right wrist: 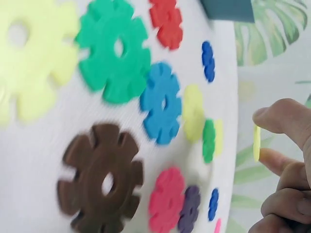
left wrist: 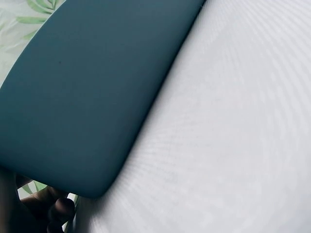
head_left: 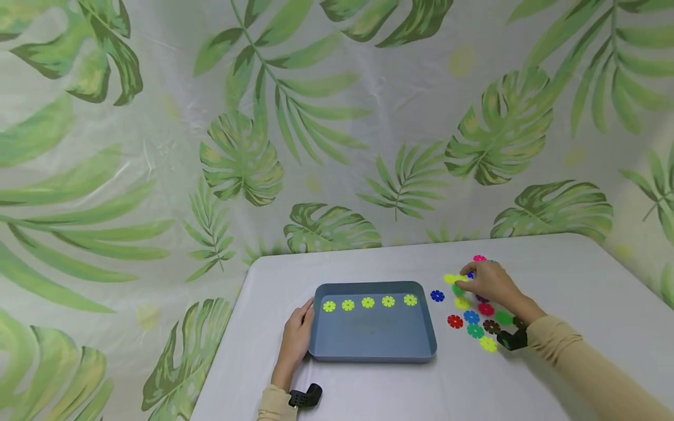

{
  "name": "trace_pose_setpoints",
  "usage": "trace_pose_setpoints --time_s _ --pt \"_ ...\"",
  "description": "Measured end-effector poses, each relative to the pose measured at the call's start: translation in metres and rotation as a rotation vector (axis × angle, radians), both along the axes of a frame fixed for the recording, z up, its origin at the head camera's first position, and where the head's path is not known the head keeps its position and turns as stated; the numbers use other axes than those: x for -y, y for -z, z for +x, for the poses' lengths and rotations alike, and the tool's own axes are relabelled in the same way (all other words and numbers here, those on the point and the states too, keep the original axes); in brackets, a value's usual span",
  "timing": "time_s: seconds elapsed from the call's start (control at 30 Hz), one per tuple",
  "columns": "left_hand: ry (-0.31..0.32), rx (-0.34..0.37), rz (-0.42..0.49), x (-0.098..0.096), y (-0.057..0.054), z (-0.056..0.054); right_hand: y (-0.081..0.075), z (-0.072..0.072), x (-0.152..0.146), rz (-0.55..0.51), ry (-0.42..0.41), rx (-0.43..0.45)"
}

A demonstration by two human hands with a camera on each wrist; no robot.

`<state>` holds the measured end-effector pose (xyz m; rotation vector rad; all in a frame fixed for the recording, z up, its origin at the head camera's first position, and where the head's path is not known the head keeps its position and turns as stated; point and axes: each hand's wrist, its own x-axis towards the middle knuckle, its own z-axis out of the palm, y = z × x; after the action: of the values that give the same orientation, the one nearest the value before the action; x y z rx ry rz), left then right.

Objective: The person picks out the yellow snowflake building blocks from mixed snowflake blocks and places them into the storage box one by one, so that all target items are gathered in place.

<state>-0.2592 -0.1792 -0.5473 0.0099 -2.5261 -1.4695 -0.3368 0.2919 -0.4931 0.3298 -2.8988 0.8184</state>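
Note:
A grey-blue tray point(head_left: 374, 353) lies on the table, with several yellow-green notched plastic discs point(head_left: 368, 302) in a row along its far side. My left hand point(head_left: 298, 330) holds the tray's left side; in the left wrist view its fingers point(left wrist: 62, 209) are partly hidden and dark at the tray's edge. Over the scattered discs, to the right of the tray, is my right hand point(head_left: 492, 284). Between thumb and index finger it pinches a yellow disc point(right wrist: 256, 143), seen edge-on and lifted off the table in the right wrist view.
Loose discs spread right of the tray, among them a blue one point(head_left: 437, 296), a red one point(head_left: 455, 321), a brown one point(right wrist: 102, 179) and a green one point(right wrist: 115, 51). Some overlap. A white cloth covers the table point(head_left: 368, 392); a leaf-patterned sheet point(head_left: 337, 146) hangs behind.

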Motion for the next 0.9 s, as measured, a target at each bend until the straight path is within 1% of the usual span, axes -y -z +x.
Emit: trace_pose_setpoints --time_s 0.23,0.4,0.73,0.9 --pt "0.006 -0.016 -0.003 0.000 0.001 0.001 -0.008 0.002 0.027 -0.036 -0.033 -0.038" --pt "0.005 -0.021 -0.001 0.000 0.000 0.000 -0.015 0.002 0.050 -0.042 -0.053 -0.031" --pt "0.008 -0.018 0.008 0.000 -0.001 0.000 -0.025 0.002 0.099 -0.055 -0.165 -0.033" --pt "0.005 -0.018 0.000 0.000 0.000 -0.001 -0.029 0.004 0.125 -0.031 -0.204 -0.026"
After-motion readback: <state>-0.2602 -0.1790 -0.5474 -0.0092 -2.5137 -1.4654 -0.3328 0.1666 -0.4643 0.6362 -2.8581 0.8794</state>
